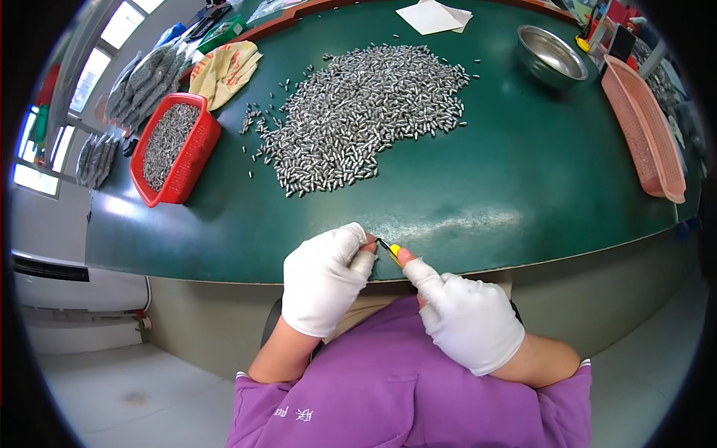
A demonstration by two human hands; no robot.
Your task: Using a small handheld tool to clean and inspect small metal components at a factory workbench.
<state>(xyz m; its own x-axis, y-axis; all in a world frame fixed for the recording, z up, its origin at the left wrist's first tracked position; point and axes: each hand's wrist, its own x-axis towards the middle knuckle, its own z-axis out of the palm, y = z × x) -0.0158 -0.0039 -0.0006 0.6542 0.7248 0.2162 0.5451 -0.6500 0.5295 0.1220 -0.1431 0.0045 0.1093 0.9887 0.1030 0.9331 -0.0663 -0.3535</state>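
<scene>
White fingertip-free gloves cover both of my hands at the near edge of the green table. My left hand (326, 278) is pinched closed at the fingertips; whatever it holds there is too small and covered to make out. In my right hand (469, 317) is a slim hand tool (395, 252) with a yellow-and-black handle and a thin dark tip. The thumb lies along its handle. That tip meets the left fingertips, or comes very close to them. Beyond my hands spreads a large pile of small silvery metal parts (366, 104), each short and rounded.
A red plastic basket (196, 160) full of similar small parts stands at the left, near a yellow cloth bag (224, 71) and grey filled bags (146, 86). Toward the right are a steel bowl (551, 54) and a pink basket (644, 131). White paper (432, 16) lies at the far side.
</scene>
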